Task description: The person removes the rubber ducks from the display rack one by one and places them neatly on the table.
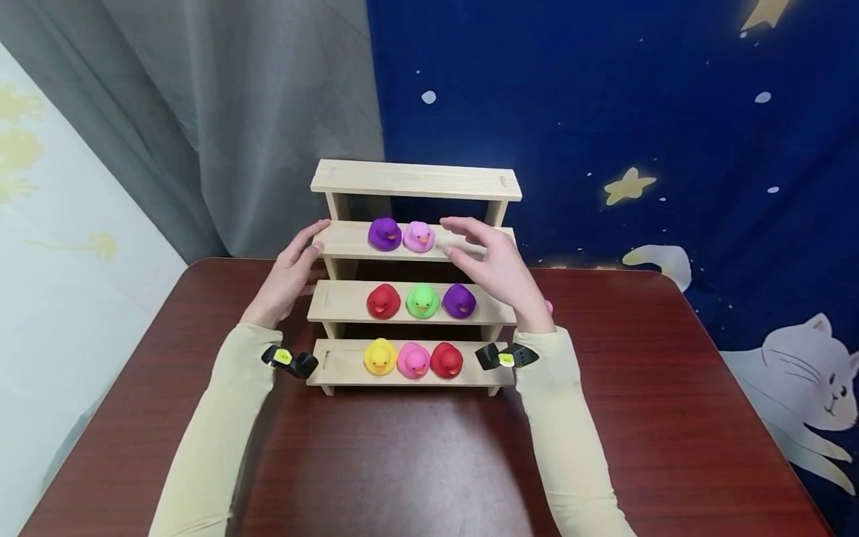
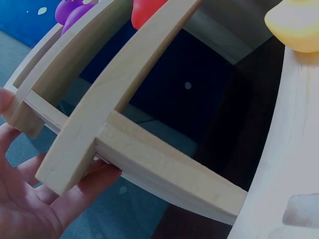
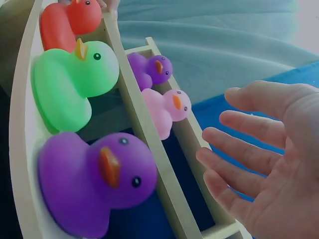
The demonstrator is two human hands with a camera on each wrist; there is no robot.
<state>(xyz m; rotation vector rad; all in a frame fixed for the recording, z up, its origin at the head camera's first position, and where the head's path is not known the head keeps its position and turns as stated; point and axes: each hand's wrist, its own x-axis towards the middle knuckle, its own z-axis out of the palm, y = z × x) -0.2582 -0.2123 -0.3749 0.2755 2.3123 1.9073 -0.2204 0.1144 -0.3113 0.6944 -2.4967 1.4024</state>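
Note:
A four-step wooden shelf stand [image 1: 416, 179] holds rubber ducks. On the second step from the top sit a purple duck [image 1: 385, 234] and a light pink duck [image 1: 419, 237]. My left hand [image 1: 285, 280] grips the left end of that step, its fingers around the wood in the left wrist view. My right hand [image 1: 495, 268] hovers to the right of the light pink duck with loosely bent fingers and holds nothing. Below are a red duck [image 1: 383, 301], a green duck [image 1: 423, 301] and another purple duck [image 3: 94, 184].
The lowest step bears a yellow duck [image 1: 380, 357], a pink duck [image 1: 413, 361] and a second red duck [image 1: 446, 361]. A bit of something pink [image 1: 549, 306] shows behind the right wrist. The stand is on a dark red table [image 1: 389, 462], before grey and blue curtains [image 1: 577, 112].

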